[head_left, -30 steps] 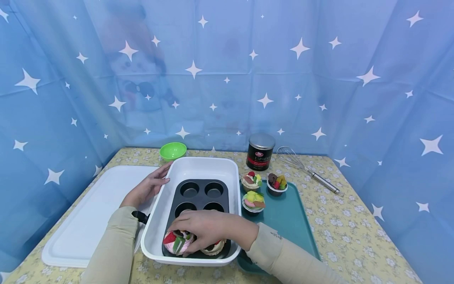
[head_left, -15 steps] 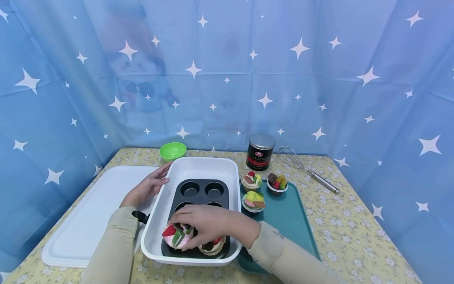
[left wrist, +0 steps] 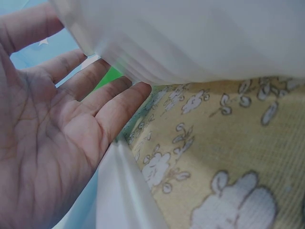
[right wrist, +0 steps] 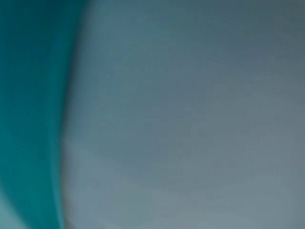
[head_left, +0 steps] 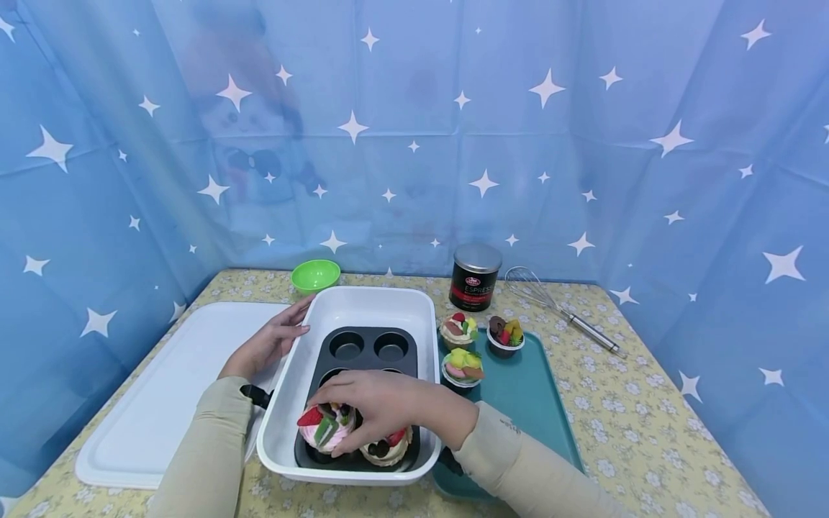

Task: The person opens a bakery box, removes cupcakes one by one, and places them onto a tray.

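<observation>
A pink-frosted cupcake (head_left: pixel 326 429) with strawberry and green toppings is gripped from above by my right hand (head_left: pixel 382 403). It is over the near left cup of a dark muffin tin (head_left: pixel 368 360). Close beside it, a cream-topped cupcake (head_left: pixel 387 450) sits in the near right cup, partly hidden by the hand. The tin lies inside a deep white baking pan (head_left: pixel 369 306). My left hand (head_left: pixel 268 342) has its fingers extended along the pan's left side; the left wrist view shows the palm (left wrist: pixel 52 119) and fingertips right at the wall. The right wrist view shows only blurred surfaces.
A teal tray (head_left: pixel 518 403) on the right bears three cupcakes, including a yellow-topped one (head_left: pixel 463 365). Behind stand an espresso tin (head_left: pixel 476 280) and a green bowl (head_left: pixel 316 275). A whisk (head_left: pixel 570 316) lies back right, a white board (head_left: pixel 175 388) left.
My right hand has risen slightly with the pink cupcake, which sits a little higher and shows more of its toppings. The left hand has stayed put.
</observation>
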Demonstrator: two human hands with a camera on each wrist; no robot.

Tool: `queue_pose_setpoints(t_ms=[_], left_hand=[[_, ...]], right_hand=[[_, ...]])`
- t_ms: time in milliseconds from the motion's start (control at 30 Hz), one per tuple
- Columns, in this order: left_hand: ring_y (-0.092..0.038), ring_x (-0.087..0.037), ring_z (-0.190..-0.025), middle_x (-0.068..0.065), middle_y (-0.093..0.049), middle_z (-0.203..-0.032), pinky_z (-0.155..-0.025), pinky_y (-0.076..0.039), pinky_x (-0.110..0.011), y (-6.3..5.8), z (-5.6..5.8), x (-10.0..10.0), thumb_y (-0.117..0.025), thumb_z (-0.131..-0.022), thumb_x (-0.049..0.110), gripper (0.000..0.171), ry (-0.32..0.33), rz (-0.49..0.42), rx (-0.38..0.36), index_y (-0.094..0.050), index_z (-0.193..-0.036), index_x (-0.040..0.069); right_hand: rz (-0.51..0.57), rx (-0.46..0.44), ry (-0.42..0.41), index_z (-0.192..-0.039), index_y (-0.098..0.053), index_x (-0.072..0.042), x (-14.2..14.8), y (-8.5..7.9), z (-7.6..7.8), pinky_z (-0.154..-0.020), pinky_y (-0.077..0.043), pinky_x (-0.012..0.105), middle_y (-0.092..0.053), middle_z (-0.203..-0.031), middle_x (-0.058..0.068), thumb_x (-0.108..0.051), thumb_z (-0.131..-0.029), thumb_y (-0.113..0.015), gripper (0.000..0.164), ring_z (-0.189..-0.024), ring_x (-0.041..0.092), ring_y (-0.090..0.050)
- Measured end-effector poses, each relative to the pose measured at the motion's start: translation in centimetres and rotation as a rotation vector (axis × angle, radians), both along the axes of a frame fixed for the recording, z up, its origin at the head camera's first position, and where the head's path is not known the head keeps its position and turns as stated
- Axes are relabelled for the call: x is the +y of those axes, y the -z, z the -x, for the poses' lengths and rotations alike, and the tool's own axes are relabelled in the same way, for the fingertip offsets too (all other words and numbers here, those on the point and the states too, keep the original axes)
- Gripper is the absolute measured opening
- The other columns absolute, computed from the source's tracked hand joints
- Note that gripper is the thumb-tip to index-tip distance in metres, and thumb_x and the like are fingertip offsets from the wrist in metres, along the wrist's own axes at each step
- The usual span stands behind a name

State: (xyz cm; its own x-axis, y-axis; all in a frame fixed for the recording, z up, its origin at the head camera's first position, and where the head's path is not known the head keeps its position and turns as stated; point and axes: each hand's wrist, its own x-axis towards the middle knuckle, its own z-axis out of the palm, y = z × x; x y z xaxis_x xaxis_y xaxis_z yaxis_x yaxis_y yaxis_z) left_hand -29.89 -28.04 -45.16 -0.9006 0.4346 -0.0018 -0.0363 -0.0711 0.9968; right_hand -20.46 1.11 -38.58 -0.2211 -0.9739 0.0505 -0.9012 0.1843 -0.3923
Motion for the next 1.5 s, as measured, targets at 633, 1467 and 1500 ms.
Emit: queue_pose_setpoints(t_ms=[633, 1467, 1500], left_hand=[[-0.048, -0.014, -0.136, -0.010, -0.015, -0.168, -0.101, -0.050, -0.028, 0.1, 0.0, -0.1, -0.053, -0.100, 0.008, 0.075, 0.002, 0.003, 0.012, -0.014, -0.163, 0.021], [-0.045, -0.014, -0.139, -0.012, -0.012, -0.168, -0.103, -0.049, -0.028, 0.3, 0.0, -0.2, -0.051, -0.101, 0.006, 0.075, 0.021, -0.026, 0.024, -0.011, -0.163, 0.018], [-0.045, -0.015, -0.139, -0.012, -0.012, -0.168, -0.102, -0.049, -0.028, 0.2, 0.0, -0.2, -0.051, -0.101, 0.006, 0.075, 0.022, -0.027, 0.023, -0.011, -0.163, 0.018]], right_hand=[[-0.009, -0.013, 0.005, -0.150, -0.048, -0.021, 0.6, -0.8, 0.1, -0.108, -0.038, 0.017, -0.050, -0.146, -0.005, -0.049, -0.091, -0.071, 0.070, -0.130, 0.001, -0.045], [0.222, -0.082, 0.174, -0.142, -0.054, -0.026, 8.4, -4.1, 1.7, -0.097, -0.053, 0.028, -0.055, -0.139, -0.007, -0.042, -0.089, -0.076, 0.060, -0.119, 0.006, -0.055], [0.228, -0.066, 0.184, -0.142, -0.054, -0.025, 9.0, -4.3, 1.8, -0.098, -0.052, 0.030, -0.055, -0.140, -0.006, -0.041, -0.089, -0.077, 0.060, -0.121, 0.007, -0.055]])
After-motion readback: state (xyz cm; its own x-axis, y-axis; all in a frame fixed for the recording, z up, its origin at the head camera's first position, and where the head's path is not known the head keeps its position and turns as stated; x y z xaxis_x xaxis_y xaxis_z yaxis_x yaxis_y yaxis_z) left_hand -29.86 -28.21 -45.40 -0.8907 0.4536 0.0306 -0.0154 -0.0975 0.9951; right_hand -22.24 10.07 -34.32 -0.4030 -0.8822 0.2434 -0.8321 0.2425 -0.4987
